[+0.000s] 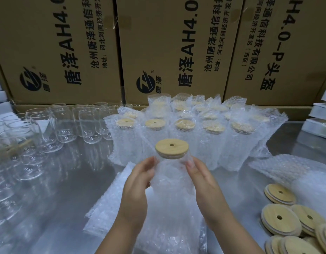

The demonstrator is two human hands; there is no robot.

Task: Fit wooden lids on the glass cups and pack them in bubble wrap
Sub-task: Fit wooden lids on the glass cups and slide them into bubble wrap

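Note:
A glass cup with a round wooden lid (171, 148) fitted on top stands in the middle, partly inside a bubble wrap bag (172, 180). My left hand (138, 182) grips the bag's left side and my right hand (200, 180) grips its right side, both just below the lid. Behind it stand several wrapped, lidded cups (195, 129). Bare glass cups (67, 123) fill the left of the table. Loose wooden lids (281, 219) lie at the lower right.
A stack of flat bubble wrap bags (111, 202) lies under my forearms on the steel table (67, 180). More bubble wrap (295, 173) sits at the right. Large cardboard boxes (167, 52) wall off the back. White foam pieces (321, 121) stand at the right edge.

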